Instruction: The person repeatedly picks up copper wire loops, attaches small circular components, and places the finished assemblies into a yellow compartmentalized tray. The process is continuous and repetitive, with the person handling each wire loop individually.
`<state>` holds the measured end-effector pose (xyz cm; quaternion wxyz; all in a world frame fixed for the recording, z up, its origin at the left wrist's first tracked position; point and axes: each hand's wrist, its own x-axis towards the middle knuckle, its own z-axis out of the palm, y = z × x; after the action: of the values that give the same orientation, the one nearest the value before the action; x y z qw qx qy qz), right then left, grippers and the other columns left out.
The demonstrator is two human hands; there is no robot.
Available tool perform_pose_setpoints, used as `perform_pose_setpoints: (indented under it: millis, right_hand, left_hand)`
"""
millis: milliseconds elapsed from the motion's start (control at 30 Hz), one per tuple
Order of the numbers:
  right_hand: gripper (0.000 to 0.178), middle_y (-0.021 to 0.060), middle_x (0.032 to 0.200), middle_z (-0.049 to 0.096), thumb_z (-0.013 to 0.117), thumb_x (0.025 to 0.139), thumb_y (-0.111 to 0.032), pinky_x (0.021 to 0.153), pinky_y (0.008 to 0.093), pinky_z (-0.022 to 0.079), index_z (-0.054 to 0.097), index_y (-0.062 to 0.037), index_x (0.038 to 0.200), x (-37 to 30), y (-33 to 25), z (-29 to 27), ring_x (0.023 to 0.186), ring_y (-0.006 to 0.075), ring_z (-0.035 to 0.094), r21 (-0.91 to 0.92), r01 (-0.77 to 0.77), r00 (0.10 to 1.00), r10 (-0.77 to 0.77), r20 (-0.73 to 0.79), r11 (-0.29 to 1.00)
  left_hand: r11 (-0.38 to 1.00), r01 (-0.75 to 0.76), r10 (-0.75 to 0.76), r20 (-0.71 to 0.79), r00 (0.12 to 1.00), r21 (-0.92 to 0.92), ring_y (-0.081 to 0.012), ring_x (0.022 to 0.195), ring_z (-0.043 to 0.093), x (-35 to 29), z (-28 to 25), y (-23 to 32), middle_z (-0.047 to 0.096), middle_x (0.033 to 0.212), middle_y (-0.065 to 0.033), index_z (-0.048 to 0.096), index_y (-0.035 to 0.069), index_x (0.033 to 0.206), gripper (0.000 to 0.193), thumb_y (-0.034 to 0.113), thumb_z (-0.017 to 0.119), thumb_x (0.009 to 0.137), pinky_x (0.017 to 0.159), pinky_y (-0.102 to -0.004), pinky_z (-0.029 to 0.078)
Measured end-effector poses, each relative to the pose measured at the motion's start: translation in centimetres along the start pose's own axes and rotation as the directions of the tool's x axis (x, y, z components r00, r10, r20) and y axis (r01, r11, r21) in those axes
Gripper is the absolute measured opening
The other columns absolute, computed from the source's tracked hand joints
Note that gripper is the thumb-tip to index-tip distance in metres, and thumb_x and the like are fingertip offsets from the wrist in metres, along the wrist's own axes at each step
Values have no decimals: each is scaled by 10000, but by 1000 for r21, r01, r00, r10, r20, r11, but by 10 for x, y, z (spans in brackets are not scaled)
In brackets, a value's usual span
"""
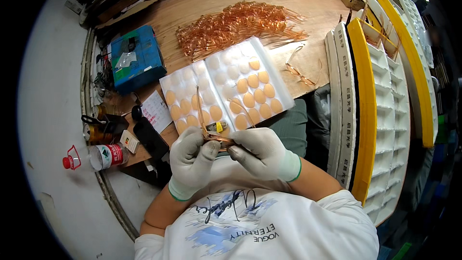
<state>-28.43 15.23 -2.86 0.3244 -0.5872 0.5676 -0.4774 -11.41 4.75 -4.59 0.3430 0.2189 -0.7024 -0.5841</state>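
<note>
Both my hands wear white gloves with green cuffs and meet at the table's near edge. My left hand (pixel 192 160) pinches one side of a copper-coloured eyeglass frame (pixel 219 138), and my right hand (pixel 262 151) grips its other side. The frame's thin temples point away from me, over a white lens tray (pixel 279 70). Rows of amber round lenses (pixel 260 96) fill parts of the tray; other slots look pale. A small yellow-and-black item (pixel 219 126) lies just beyond my fingers. Behind the tray spreads a heap of copper-coloured eyeglass frames (pixel 236 26).
One loose eyeglass frame (pixel 302 73) rests right of the tray. White compartment trays (pixel 380 115) with yellow edges stand at my right. On the left are a blue box (pixel 138 60), a handwritten paper (pixel 156 111), a dark phone (pixel 150 137) and a red-capped plastic bottle (pixel 109 156).
</note>
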Motion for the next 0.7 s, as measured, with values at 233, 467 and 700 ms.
perform_pose_setpoints:
  millis: [233, 467, 700]
  right_hand:
    - [197, 135, 724, 628, 637, 893, -67, 588, 358, 483, 676, 13, 1069, -6, 5, 6, 611, 291, 612, -1, 104, 990, -103, -101, 995]
    - [271, 119, 781, 655, 601, 955, -123, 644, 324, 504, 620, 36, 1173, -12, 7, -1, 676, 220, 644, 217, -68, 993, 45, 108, 974]
    - [266, 116, 784, 669, 533, 1003, -149, 701, 312, 518, 605, 66, 1141, -14, 14, 7, 722, 174, 643, 412, -184, 982, 144, 125, 892]
  left_hand:
    - [972, -129, 137, -26, 990, 196, -159, 617, 494, -2, 4, 9, 536, 721, -83, 679, -43, 831, 205, 146, 700, 907, 549, -289, 377]
    - [999, 29, -31, -79, 996, -26, -125, 758, 553, -12, 12, 11, 593, 848, -73, 666, -29, 927, 163, 130, 644, 957, 686, -248, 434]
    - [938, 253, -244, 68, 967, -236, -76, 807, 559, -3, 2, 15, 605, 889, -37, 675, -22, 947, 173, 126, 600, 995, 724, -226, 439]
